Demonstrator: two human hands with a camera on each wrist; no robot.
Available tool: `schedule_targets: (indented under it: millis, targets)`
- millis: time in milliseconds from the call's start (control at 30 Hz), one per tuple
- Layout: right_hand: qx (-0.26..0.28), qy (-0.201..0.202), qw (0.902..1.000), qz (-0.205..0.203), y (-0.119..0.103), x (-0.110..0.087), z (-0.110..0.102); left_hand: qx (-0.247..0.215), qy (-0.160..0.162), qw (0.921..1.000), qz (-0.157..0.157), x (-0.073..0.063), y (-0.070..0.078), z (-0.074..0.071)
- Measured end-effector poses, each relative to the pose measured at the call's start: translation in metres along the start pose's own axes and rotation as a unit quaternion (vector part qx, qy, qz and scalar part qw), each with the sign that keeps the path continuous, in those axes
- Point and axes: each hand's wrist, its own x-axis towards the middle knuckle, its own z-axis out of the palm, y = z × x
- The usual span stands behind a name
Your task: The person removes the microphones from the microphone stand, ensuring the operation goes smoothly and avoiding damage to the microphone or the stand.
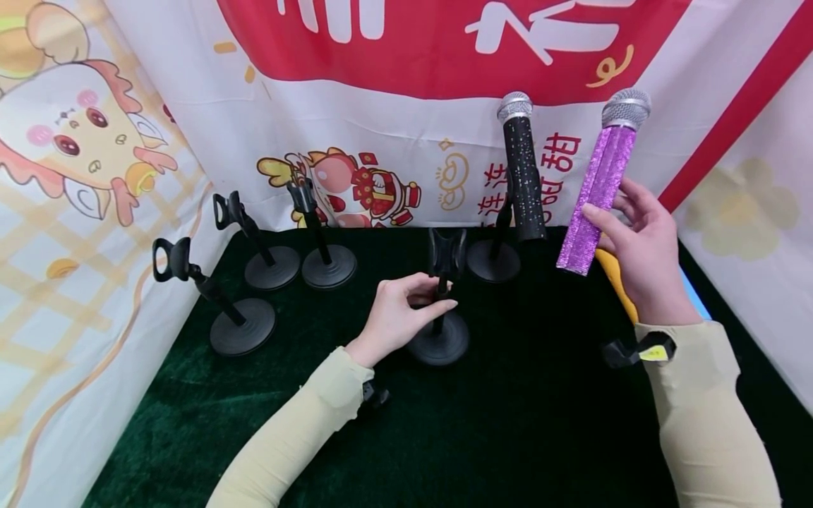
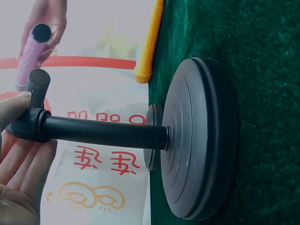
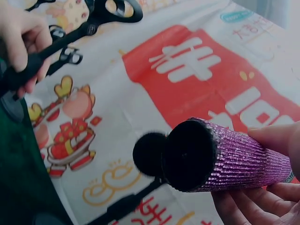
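My left hand holds a black desktop microphone stand by its stem, thumb and fingers around the collar just below the clip. The stand's round base sits on the green cloth, and its clip is vacant. My right hand grips a purple glittery microphone by its lower body, silver mesh head up, raised to the right of the stands. The right wrist view shows that microphone's black bottom end. Between the hands, a black speckled microphone leans in the clip of another stand.
Three more black stands with vacant clips stand at the left and back left. A yellow rod-like thing and something blue lie at the right, partly behind my right hand. A printed cloth backdrop rises behind the table.
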Motion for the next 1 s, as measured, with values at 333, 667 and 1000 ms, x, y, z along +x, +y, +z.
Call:
schedule_targets:
  millis: [333, 667, 1000]
  targets:
    - [-0.095, 0.027, 0.9935, 0.057, 0.021, 0.006, -0.027, 0.003, 0.004, 1.0000, -0.003, -0.001, 0.001, -0.001]
    - [-0.186, 0.024, 0.9732, 0.133, 0.047, 0.013, -0.054, 0.003, 0.003, 1.0000, 0.001, 0.000, 0.001, 0.000]
    - [-0.278, 0.011, 0.9479, 0.154, 0.077, 0.017, -0.080, -0.002, 0.004, 1.0000, -0.003, 0.000, 0.002, 0.000]
